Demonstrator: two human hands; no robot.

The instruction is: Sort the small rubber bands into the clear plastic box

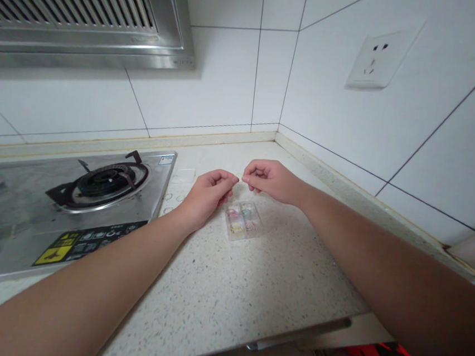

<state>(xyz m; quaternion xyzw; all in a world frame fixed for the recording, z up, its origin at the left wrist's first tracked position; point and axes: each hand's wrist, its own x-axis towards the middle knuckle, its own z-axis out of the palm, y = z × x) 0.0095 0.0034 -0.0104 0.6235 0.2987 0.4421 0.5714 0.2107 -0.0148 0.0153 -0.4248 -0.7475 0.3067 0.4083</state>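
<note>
Centrally, in the head view, the person's left hand (211,193) and right hand (271,179), each with thumb and forefinger pressed together, nearly meet above the far side of a clear four-compartment box (243,220); from where I stand, I cannot tell whether anything thin is pinched. Any such small piece could, I judge, slip from a fingertip grip and vanish against the speckled countertop (211,276); a lowered hand might tip the box. Compartments: reddish loops (232,214) back left, green loops (246,213) back right, yellow loops (236,229) front left, pinkish loops (251,226) front right. Loose rings (168,196) lie left of the left hand.
</note>
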